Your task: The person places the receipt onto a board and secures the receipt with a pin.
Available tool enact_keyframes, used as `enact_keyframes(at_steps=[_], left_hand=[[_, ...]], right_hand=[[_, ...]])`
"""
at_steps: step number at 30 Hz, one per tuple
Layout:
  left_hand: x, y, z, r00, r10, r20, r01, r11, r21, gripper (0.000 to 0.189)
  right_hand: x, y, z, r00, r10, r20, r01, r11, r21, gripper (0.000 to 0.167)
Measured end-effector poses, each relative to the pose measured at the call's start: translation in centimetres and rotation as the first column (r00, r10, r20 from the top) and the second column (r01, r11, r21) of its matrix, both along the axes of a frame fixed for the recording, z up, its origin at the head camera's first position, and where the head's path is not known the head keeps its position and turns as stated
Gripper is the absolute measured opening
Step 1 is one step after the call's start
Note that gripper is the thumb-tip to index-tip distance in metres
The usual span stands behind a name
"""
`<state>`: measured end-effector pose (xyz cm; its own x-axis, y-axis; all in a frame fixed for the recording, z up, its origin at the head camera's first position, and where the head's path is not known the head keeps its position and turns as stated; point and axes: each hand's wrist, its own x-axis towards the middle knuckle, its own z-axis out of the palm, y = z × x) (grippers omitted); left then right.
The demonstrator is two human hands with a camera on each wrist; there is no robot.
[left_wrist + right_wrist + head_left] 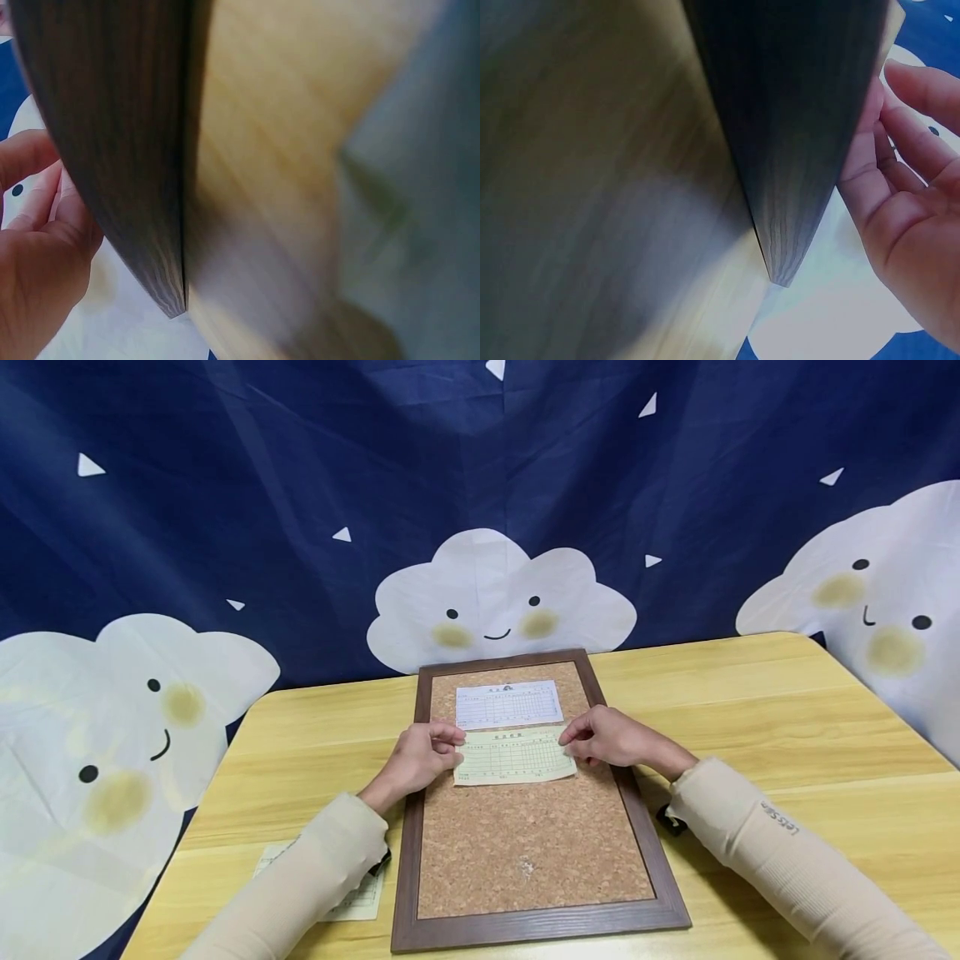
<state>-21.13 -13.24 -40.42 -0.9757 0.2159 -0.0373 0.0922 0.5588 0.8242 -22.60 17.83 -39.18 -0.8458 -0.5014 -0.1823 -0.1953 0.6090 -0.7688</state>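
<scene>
A pale yellow-green printed form slip [513, 764] lies over the upper half of a cork board [532, 843]. Its left edge is pinched between thumb and fingers of my left hand [420, 758]. At the upper right edge my right hand [615, 739] pinches the same slip. Just above it on the cork is a pale blue-white form slip [506, 706] with a small dark spot at its top edge. In the wrist views the board's frame hides the slips; only the left hand [49, 255] and right hand [911, 195] show beside it.
The board's dark brown wooden frame [540, 925] rests on a light wood table [787, 727]. Another pale form slip [363, 902] lies left of the board, partly under the left sleeve. A crumpled-looking pale mark [527, 866] shows low on the cork. Behind hangs a blue cloud-print curtain [300, 460].
</scene>
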Motion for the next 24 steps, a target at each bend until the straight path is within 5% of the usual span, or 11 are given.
enact_keyframes(at_steps=[24], left_hand=[[0.20,0.15,-0.08,0.999,-0.019,-0.038,0.016,0.998,-0.058,0.025]], right_hand=[[-0.20,-0.21,-0.14,0.999,0.009,-0.032,-0.007,0.999,0.047,0.014]])
